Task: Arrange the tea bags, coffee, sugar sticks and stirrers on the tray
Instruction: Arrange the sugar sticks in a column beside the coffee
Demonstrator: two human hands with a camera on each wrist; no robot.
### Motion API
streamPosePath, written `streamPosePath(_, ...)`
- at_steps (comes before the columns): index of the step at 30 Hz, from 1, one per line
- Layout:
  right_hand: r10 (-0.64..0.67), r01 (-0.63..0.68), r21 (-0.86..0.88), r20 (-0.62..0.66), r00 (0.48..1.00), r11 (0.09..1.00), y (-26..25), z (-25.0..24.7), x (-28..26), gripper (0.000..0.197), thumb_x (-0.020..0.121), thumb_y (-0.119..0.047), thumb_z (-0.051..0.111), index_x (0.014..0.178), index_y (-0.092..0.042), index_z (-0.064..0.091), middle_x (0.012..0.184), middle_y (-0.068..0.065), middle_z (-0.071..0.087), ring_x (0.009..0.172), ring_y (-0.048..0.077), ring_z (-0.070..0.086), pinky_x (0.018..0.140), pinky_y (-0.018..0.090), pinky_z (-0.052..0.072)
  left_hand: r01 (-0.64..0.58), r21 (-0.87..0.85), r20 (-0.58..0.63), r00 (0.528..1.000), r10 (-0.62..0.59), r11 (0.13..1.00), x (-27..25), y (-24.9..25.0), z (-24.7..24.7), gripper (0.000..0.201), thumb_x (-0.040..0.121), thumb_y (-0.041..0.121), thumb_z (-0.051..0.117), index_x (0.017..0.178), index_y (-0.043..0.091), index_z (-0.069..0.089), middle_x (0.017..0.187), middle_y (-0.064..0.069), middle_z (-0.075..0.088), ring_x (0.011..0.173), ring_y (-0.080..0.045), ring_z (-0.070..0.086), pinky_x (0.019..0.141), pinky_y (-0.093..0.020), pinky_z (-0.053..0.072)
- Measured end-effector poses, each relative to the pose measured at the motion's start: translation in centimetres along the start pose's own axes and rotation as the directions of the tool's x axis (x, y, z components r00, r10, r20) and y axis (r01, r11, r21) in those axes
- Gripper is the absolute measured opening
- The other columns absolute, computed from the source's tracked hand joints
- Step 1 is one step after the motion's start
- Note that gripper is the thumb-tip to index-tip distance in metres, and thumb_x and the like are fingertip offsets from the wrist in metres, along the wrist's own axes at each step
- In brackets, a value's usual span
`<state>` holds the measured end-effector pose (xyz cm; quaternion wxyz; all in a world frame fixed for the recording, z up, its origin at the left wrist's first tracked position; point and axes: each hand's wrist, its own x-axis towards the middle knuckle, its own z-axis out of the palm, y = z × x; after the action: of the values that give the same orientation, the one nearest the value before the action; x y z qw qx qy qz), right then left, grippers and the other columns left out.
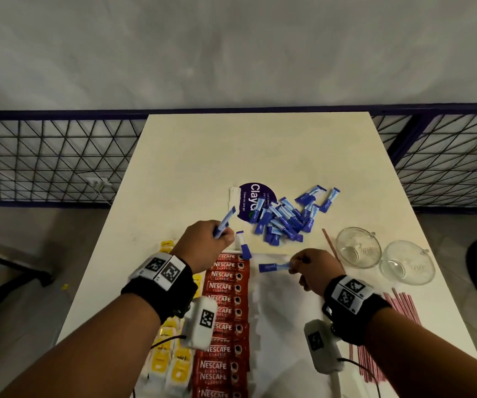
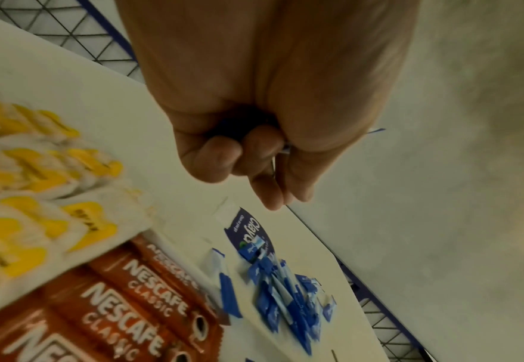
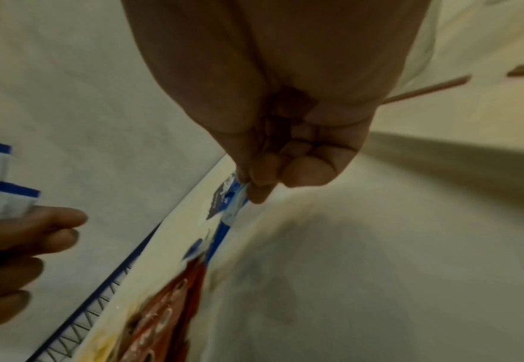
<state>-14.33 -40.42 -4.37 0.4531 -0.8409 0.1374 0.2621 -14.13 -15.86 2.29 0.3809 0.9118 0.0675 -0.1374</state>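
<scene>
You're on the sugar sticks: left hand point(image 1: 202, 242) grips some, right hand point(image 1: 313, 268) pinches one stick point(image 1: 273, 267) over the tray point(image 1: 283, 326); next, lay it beside the coffee point(image 1: 225, 311).

wristbands point(image 1: 161, 278): black, square-code tags | wrist cameras point(image 1: 200, 323): white, black cables

Blue sugar sticks point(image 1: 286, 218) heaped beyond red coffee sachets point(image 1: 225, 311) on tray.

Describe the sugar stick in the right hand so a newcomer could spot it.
Start at the red Nescafe sachets on the tray. Just right of their far end, the right hand pinches one blue sugar stick, level above the tray, apart from the loose pile.
</scene>
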Motion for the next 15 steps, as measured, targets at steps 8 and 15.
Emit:
streamPosePath(8,0.048,-0.076,-0.237,-0.122,0.991,0.969,0.5,3.3,2.8,0.020,0.082,-0.040,0.064,0.081,-0.020,0.065,0.078,0.006,0.069,0.073,0.028,0.065,0.071,0.036,0.057,0.035,0.012,0.015,0.999,-0.035,0.999,-2.0,-2.9,-0.6,0.020,0.092,0.031,0.059,0.089,0.013,0.068,0.086,-0.006,0.068,0.083,-0.024,0.062,0.073,-0.029,0.045)
streamPosePath(15,0.061,-0.121,-0.345,-0.180,0.982,0.931,-0.2,3.5,3.0,0.028,0.085,-0.048,0.061,0.078,-0.021,0.060,0.080,0.002,0.062,0.075,0.021,0.055,0.064,0.025,0.041,0.037,0.015,0.023,0.999,-0.038,0.999,-2.2,-3.4,-0.8,0.025,0.093,0.033,0.058,0.093,0.010,0.068,0.092,-0.011,0.069,0.088,-0.027,0.063,0.079,-0.036,0.048)
